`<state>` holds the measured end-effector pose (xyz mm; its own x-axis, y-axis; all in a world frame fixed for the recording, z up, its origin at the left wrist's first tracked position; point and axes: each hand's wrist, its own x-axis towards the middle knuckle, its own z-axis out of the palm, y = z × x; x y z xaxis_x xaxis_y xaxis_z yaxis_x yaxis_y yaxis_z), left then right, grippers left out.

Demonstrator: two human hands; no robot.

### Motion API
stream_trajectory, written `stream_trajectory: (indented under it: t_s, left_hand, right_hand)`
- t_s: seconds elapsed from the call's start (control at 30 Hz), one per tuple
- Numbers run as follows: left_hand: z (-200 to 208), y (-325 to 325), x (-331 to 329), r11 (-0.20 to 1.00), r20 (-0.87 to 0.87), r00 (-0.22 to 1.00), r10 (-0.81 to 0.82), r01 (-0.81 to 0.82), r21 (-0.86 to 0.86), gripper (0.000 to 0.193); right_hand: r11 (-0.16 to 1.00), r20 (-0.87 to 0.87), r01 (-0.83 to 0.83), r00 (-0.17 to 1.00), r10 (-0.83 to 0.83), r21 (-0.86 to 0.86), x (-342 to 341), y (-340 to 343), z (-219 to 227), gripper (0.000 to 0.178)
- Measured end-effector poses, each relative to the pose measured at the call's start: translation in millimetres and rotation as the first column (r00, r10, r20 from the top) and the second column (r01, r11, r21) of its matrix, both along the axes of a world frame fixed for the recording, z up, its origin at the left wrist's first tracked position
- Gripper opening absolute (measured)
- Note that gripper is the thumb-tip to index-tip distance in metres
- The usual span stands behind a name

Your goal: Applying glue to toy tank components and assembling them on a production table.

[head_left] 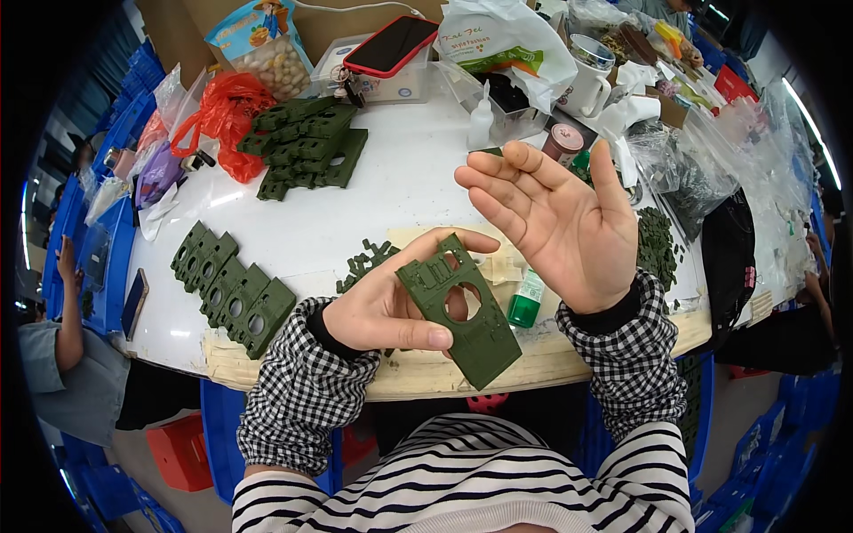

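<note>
My left hand [378, 306] grips a dark green plastic model hull plate [480, 333] with a large round hole, thumb on its near side and fingers behind it. The plate tilts above the table's front edge. Raised to the right of it, my right hand [569, 222] is open, palm showing and fingers stretched, with nothing in it. Below that palm stands a small bottle with green liquid [525, 302]. Small green pieces [366, 264] lie behind my left hand. A row of similar hull plates [233, 293] rests at the left, and a stack of them [306, 147] farther back.
Far back are a snack bag [259, 49], a red-edged phone [391, 46] on a clear box, a white squeeze bottle [481, 120] and a mug [582, 89]. A heap of small green parts [656, 249] and plastic bags lie at the right. Other people sit at both sides.
</note>
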<state>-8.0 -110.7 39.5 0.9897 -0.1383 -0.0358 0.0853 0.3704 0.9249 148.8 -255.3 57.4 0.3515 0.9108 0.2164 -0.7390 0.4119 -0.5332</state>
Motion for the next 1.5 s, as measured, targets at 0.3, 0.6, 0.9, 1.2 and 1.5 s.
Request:
stream_trajectory:
  t_s: [0.3,0.6,0.9,1.2,1.5]
  left_hand:
    - [-5,-3,3,0.998,0.044,0.997,0.061,-0.06,-0.014,0.094]
    - [-5,-6,-1,0.95,0.036,0.999,0.033,-0.02,-0.313,0.105]
    - [-13,0,-8,0.819,0.022,0.989,-0.149,0.136,-0.558,0.081]
    - [-12,-3,-2,0.773,-0.07,0.979,-0.192,0.107,-0.625,0.086]
    - [-14,2,15,0.913,0.062,0.953,0.295,-0.263,-0.311,0.09]
  right_hand:
    - [0.986,0.074,0.166,0.983,-0.166,0.002,5,0,-7,0.04]
    - [0.986,0.456,0.163,0.877,-0.154,0.019,9,-10,-1,0.024]
    - [0.981,0.993,0.151,-0.031,-0.115,0.119,-3,1,8,0.088]
    - [0.956,0.979,0.211,-0.046,-0.2,0.205,0,3,0,0.062]
    - [0.804,0.9,0.406,-0.235,-0.368,0.435,-9,7,0,0.059]
